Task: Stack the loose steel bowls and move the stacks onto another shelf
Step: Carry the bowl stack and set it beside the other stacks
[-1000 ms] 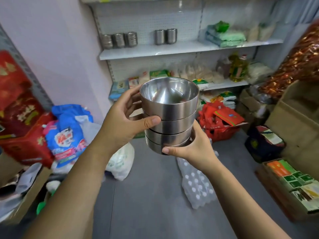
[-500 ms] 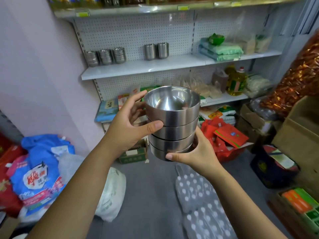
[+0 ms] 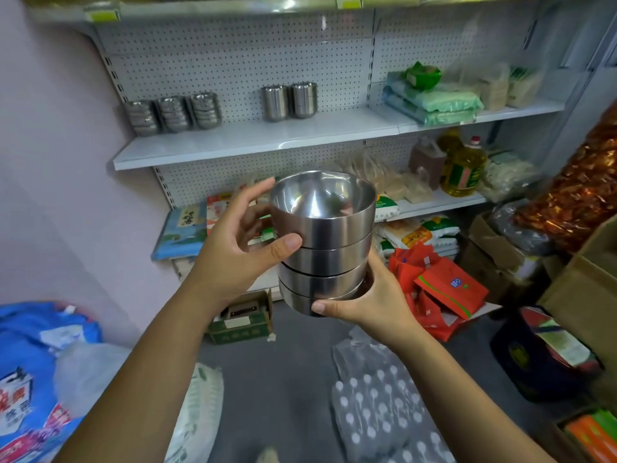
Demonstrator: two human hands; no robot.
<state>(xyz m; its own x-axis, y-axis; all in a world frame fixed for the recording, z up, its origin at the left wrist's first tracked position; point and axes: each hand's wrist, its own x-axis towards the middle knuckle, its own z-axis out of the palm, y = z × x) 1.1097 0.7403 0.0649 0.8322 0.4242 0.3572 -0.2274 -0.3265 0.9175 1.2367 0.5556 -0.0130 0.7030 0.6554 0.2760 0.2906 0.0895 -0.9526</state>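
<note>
While three finished stacks (image 3: 173,113) stand on the white shelf (image 3: 300,138) at upper left, the left grip (image 3: 233,259) and right grip (image 3: 370,302) clasp a bowl stack (image 3: 324,248) at frame centre, not yet shelved.

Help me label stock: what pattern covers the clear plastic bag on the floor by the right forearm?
White dots across the plastic bag; head view.

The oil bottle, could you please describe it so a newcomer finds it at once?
Find the white pegboard shelving; go to its lower shelf, right side. The oil bottle stands there: clear yellow, red cap, green label, beside a brown jug.
</note>
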